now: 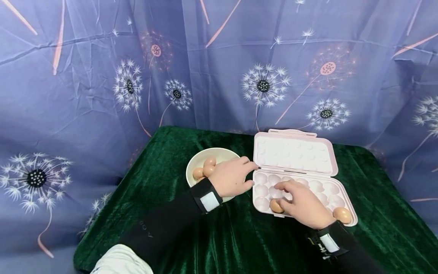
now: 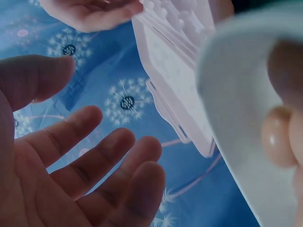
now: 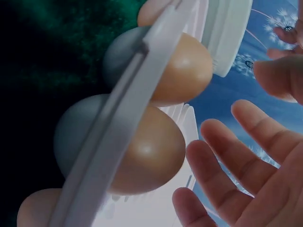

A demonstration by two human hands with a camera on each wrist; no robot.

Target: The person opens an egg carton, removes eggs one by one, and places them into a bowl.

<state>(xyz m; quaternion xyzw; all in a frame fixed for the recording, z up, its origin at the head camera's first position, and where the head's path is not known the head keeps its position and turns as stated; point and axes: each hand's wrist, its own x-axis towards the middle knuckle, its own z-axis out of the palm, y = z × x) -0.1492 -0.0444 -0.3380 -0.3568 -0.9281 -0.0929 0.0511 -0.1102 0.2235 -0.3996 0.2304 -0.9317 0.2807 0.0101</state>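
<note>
My left hand [image 1: 232, 176] hovers above the right side of a cream bowl [image 1: 189, 167], fingers stretched toward the egg carton. Its palm and fingers [image 2: 142, 189] hold nothing in the left wrist view. Several brown eggs [image 1: 198, 173] lie in the bowl, part of it hidden by the hand. Over the lower tray of the open pink egg carton [image 1: 261, 203] is my right hand [image 1: 304, 203], its thumb close to a brown egg [image 1: 275, 206] in the front row. Another egg [image 1: 342, 215] sits at the front right corner. The right wrist view shows relaxed fingers [image 3: 222, 142] apart from the eggs.
The carton's raised lid [image 1: 294, 152] leans back behind the tray. Dark green velvet cloth [image 1: 154, 171] covers the table. A blue curtain [image 1: 219, 87] with dandelion prints hangs behind and at the sides.
</note>
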